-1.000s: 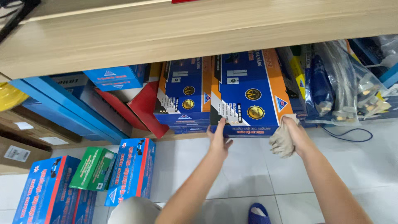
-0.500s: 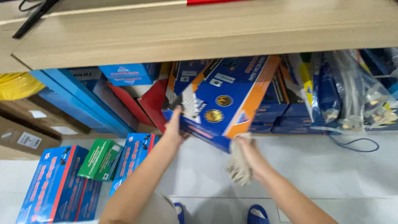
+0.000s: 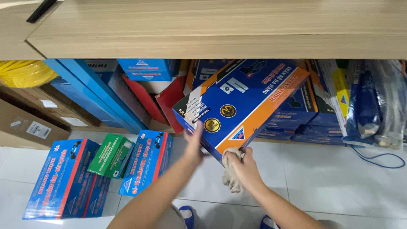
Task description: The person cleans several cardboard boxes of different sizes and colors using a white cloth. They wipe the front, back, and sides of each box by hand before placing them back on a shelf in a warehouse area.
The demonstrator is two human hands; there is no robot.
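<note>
The box (image 3: 237,106) is glossy printed cardboard, blue and orange. At its 6 o'clock, the rag (image 3: 231,176) is soft, rumpled, matt cloth. The shelf (image 3: 220,29) at 12 o'clock is matt pale wood grain. The floor (image 3: 339,178) is smooth tile with a faint sheen.

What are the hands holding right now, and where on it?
Both hold the tilted blue and orange box at its near lower end: left hand on the left edge, right hand under the corner, with a rag in it.

Above your grip, the shelf (image 3: 220,29) hides the box's (image 3: 241,106) far end; your cloth (image 3: 231,176) is blurred.
</note>
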